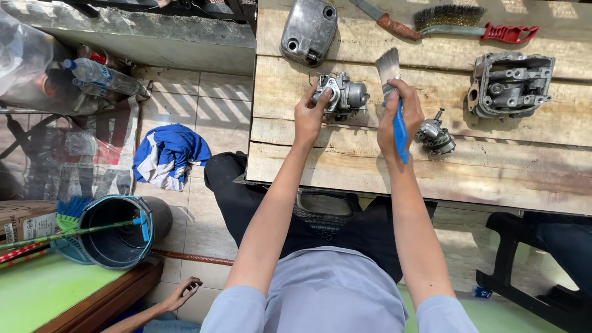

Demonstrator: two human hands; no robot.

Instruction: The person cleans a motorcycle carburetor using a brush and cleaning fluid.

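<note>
A rough plank workbench (345,161) carries everything. Near its far edge lies a grey metal engine cover (309,29), and beside that a knife with a rusty handle (387,20) and a wire brush with a red handle (472,24). Toward the right edge sits a bulky grey cylinder head (510,83), and just right of the person's right hand a small round metal part (435,135) rests on the planks, close enough to be in the brush hand's way. Off the bench's left edge, on the tiled floor, lie a blue and white cloth (168,154) and a dark bucket (120,231); another person's hand (182,293) shows low at the bottom left.

The carburetor (340,94) is near the middle of the bench, a small silver casting with a rounded bowl, levers and a thin wire, looking dull and grimy. The left hand (309,114) pinches its left side between thumb and fingertips, keeping it on the wood. The right hand (398,114) is curled tight around the blue handle of a paintbrush (391,83), whose grey bristles point up toward the far edge, just right of the carburetor.
</note>
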